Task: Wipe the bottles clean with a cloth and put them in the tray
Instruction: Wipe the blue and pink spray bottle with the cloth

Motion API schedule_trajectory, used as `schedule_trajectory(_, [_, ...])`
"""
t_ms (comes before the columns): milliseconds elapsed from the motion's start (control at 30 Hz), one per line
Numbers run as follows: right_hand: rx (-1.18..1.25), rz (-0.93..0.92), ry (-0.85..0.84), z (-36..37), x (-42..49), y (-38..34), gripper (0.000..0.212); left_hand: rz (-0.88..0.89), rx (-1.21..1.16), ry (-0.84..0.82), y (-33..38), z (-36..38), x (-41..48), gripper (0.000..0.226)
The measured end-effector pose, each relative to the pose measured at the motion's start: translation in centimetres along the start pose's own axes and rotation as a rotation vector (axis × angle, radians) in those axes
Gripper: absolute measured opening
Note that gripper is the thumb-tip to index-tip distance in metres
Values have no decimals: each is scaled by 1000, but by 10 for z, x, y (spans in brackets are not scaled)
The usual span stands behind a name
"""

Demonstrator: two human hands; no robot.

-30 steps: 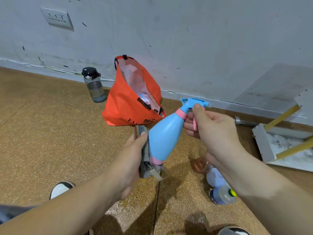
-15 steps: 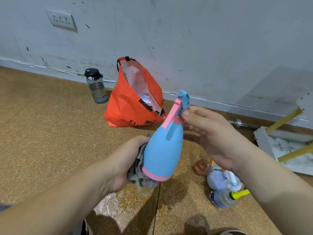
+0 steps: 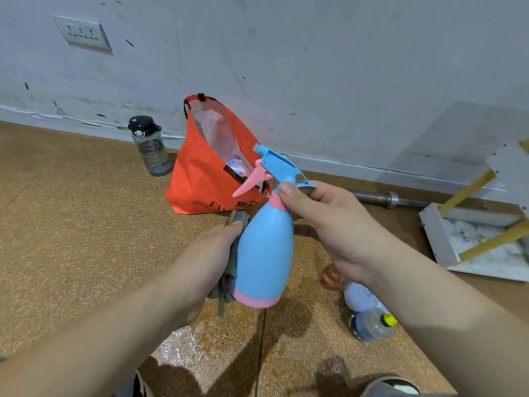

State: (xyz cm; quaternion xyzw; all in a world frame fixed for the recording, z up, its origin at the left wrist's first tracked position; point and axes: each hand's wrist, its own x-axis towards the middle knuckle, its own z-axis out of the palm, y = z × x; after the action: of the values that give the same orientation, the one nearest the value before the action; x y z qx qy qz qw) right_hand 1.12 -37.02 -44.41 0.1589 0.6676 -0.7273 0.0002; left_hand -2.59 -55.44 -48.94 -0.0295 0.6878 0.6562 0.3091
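A light blue spray bottle (image 3: 264,253) with a pink base ring and pink trigger hangs upright above the floor. My right hand (image 3: 329,227) grips its neck just under the blue spray head, thumb on the pink collar. My left hand (image 3: 206,265) holds a grey cloth (image 3: 230,270) pressed against the bottle's left side. Several small bottles lie on the floor below my right arm: a clear one with a yellow cap (image 3: 372,325), a pale one (image 3: 359,298) and a copper-coloured one (image 3: 330,277). A white tray (image 3: 435,236) with yellow bars lies at the right.
An orange bag (image 3: 206,179) stands open against the wall. A grey water bottle with a black lid (image 3: 150,146) stands left of it. A metal bar (image 3: 380,197) lies along the skirting. The cork floor is wet and shiny near my feet (image 3: 183,348).
The spray bottle has turned in my right hand, so its trigger and nozzle now point left. My left hand with the cloth has slid up along the bottle's left side.
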Motion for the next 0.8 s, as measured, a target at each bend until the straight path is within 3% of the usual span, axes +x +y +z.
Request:
schedule_trajectory(67, [6, 20, 96, 3, 2, 6, 21, 112, 22, 27, 4, 7, -5, 35])
schedule_trajectory(167, [-10, 54, 181, 10, 2, 18, 30, 340, 100, -89, 16, 25, -33, 26])
schedule_trajectory(300, [-29, 83, 199, 16, -1, 23, 33, 608, 638, -48, 0, 28, -43, 49])
schedule_trajectory(367, [-45, 61, 204, 17, -1, 22, 28, 601, 644, -36, -4, 22, -30, 46])
schedule_trajectory(467, [-55, 39, 229, 15, -1, 21, 22, 236, 185, -33, 1, 14, -8, 24])
schedule_trajectory(533, [-60, 51, 223, 14, -1, 20, 17, 158, 66, -39, 2, 15, -11, 24])
schedule_trajectory(700, [21, 83, 152, 18, -6, 20, 10, 795, 613, 20, -5, 19, -33, 40])
schedule_trajectory(800, [60, 127, 119, 18, -6, 18, 9, 706, 617, 15, -16, 9, -20, 37])
